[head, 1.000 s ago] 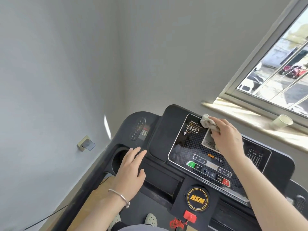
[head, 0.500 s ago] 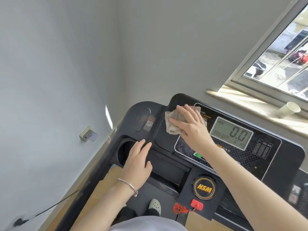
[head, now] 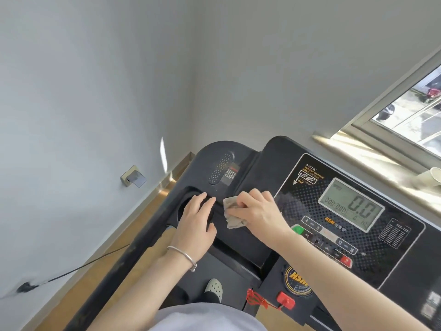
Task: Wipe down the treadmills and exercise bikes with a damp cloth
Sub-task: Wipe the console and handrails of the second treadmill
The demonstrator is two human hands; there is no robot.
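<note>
A black treadmill console fills the lower right, with a lit display reading 0.0. My right hand presses a crumpled beige cloth onto the console's left part, just left of the button panel; its fingers curl over the cloth. My left hand, with a silver bracelet on the wrist, rests flat with straight fingers on the console beside the round cup holder, close to the cloth.
White walls meet in a corner behind the treadmill. A wall socket and a black cable are at the left. A paper cup lies on the sunlit window sill at the right. A red safety key hangs below the logo.
My right hand has carried the cloth from the panel's top, down and left across the console to its left part near my left hand. The left hand has stayed put.
</note>
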